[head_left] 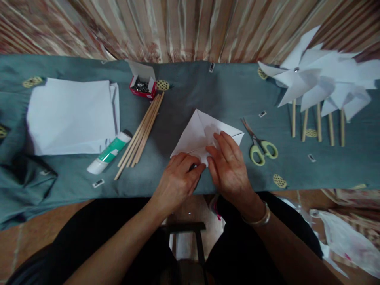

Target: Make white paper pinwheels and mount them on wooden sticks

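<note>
Folded paper sheet (198, 132) held down near the front edge of the worktop (208, 87).
The left hand (177, 180) curls its fingers and pinches the sheet's near corner, while the right hand (228, 166) lies flat, fingers together, pressing the fold. The paper looks light, thin and easily creased, so it is probably best gripped by an edge or corner. Scissors (263, 148) lie just to the right.

the folded sheet (198, 134) is matt white paper, like the stack (71, 114) and the pinwheels (314, 79). the table cover (225, 91) is dull grey-green cloth. the sticks (142, 132) are bare pale wood. the scissors (259, 143) have metal blades and glossy green plastic handles. the tube (108, 153) is smooth plastic.
</note>
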Available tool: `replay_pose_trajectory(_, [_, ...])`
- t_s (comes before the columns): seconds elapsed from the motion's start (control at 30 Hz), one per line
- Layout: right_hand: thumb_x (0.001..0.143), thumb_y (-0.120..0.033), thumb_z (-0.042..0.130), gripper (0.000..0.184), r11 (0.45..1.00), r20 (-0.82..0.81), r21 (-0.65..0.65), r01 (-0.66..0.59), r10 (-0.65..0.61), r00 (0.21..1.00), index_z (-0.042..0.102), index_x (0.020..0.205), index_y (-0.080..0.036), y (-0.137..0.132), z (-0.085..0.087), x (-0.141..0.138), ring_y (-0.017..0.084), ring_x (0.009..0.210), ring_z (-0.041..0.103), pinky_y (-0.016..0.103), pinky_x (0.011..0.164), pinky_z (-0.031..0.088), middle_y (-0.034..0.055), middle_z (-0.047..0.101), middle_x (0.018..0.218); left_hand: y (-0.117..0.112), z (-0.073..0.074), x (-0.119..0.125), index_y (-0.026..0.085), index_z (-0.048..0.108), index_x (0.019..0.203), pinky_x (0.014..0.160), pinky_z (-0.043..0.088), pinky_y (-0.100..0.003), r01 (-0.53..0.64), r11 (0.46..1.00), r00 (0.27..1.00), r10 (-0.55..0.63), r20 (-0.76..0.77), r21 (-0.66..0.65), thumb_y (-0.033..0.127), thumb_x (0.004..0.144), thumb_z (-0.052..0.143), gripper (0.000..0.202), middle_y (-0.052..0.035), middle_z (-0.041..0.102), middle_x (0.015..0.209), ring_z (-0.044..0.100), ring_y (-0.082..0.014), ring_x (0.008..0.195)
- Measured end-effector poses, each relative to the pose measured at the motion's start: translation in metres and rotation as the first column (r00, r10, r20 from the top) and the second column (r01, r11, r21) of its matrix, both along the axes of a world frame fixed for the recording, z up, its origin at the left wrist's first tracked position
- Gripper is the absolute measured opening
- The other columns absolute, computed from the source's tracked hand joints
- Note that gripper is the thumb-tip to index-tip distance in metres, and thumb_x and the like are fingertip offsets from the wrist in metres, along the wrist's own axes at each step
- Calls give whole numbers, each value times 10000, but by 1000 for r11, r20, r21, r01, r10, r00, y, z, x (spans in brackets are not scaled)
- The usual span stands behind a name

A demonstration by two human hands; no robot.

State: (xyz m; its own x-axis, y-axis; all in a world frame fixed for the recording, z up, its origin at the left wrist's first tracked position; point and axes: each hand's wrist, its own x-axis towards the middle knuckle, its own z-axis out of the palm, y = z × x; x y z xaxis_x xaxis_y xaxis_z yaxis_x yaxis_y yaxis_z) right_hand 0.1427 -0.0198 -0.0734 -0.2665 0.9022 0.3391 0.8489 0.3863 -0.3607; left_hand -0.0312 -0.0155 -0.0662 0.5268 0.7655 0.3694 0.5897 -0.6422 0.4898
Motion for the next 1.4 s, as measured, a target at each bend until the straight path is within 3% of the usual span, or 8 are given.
replay_pose_trajectory(0.37, [934, -104, 439, 293, 999, 34, -45, -9, 10, 999, 602, 1167, -174, 10, 12, 0, 330, 1441, 353, 566, 1086, 412, 162, 510, 1452, 0, 1, 0, 138, 682, 1002, 769, 532, -365, -1, 1000, 1000, 1, -7, -17, 138, 925, 561, 143, -70, 668, 904, 574, -196, 873])
replay_pose_trajectory(0.63, [946, -62, 385, 369, 999, 37, -21, -29, 29, 999, 569, 1250, -159, -4, 1, -4, 320, 1456, 334, 572, 1065, 425, 172, 526, 1443, 0, 1, 0, 127, 687, 1010, 771, 536, -370, 5, 1000, 1000, -5, -10, -13, 137, 916, 573, 149, -75, 671, 912, 577, -204, 872])
replay_pose_trajectory(0.77, [944, -92, 407, 364, 998, -17, -49, -48, 47, 999, 584, 1253, -165, -2, 6, 1, 312, 1462, 326, 565, 1104, 404, 158, 509, 1460, 0, 0, -1, 136, 687, 1005, 770, 528, -368, 0, 1000, 1000, 0, -20, -15, 162, 926, 572, 141, -75, 674, 918, 577, -199, 877])
replay_pose_trajectory(0.93, [989, -203, 377, 376, 994, -133, -105, 29, -43, 990, 568, 1314, -199, 14, 23, 24, 242, 1358, 491, 493, 1146, 400, 119, 545, 1433, 1, 0, 0, 142, 684, 1005, 776, 523, -368, 6, 1000, 999, -6, -31, 20, 154, 930, 563, 143, -75, 676, 928, 576, -197, 876])
replay_pose_trajectory(1.0, [998, -243, 366, 404, 991, -68, -80, 105, -111, 991, 535, 1359, -180, 21, 23, 33, 264, 1372, 475, 521, 1144, 390, 132, 549, 1431, 0, 0, 0, 139, 685, 1004, 780, 524, -368, 12, 999, 999, -10, -35, 32, 147, 923, 573, 139, -77, 678, 934, 576, -201, 878])
replay_pose_trajectory(1.13, [999, -245, 357, 439, 987, 67, -82, 137, -132, 989, 510, 1380, -92, 29, 19, 41, 302, 1337, 510, 527, 1093, 434, 189, 577, 1392, 1, 0, -2, 139, 685, 1014, 789, 528, -374, 8, 998, 998, -4, -55, 64, 151, 922, 573, 146, -78, 683, 936, 576, -209, 886])
replay_pose_trajectory(1.23, [994, -250, 387, 420, 988, 90, -57, 145, -140, 986, 545, 1342, -79, 26, 21, 41, 315, 1273, 566, 523, 1049, 469, 195, 623, 1330, 7, 0, -11, 140, 686, 1031, 808, 529, -388, -26, 996, 995, 34, -97, 83, 141, 923, 559, 166, -84, 692, 978, 582, -221, 914])
replay_pose_trajectory(1.4, [991, -271, 436, 353, 994, 24, -45, 102, -101, 995, 610, 1268, -139, 10, 29, 38, 253, 1062, 694, 428, 945, 547, 124, 720, 1185, 21, -2, -33, 174, 693, 1011, 862, 521, -423, -148, 978, 977, 169, -134, 150, 113, 924, 513, 209, -93, 679, 1133, 575, -255, 1050])
